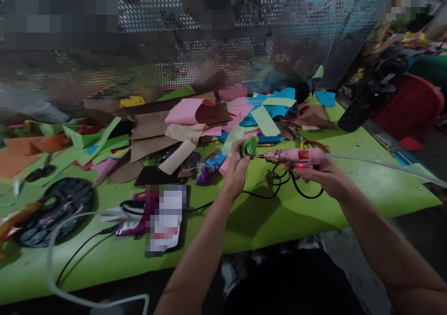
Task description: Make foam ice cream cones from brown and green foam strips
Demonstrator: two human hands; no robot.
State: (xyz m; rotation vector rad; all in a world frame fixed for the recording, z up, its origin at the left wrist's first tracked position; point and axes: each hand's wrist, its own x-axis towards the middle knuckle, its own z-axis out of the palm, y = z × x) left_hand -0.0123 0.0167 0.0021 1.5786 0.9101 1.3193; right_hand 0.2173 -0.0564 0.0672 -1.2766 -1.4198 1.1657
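Note:
My left hand (237,168) is closed around a small green layered piece (249,146), held upright above the green table (279,217). In my right hand (319,173) is a pink glue gun (291,156), gripped from behind with a red light glowing on it. The gun's tip points left and is close to the green piece; whether they touch I cannot tell. A clear glue stick (366,160) runs out of the gun's back to the right.
Scissors (316,145) lie behind the glue gun. Coloured sheets (185,111) are heaped along the perforated metal screen (195,63). A phone (167,219), a black round tray (75,198) and cables are on the left. A red tub (407,110) stands at the right.

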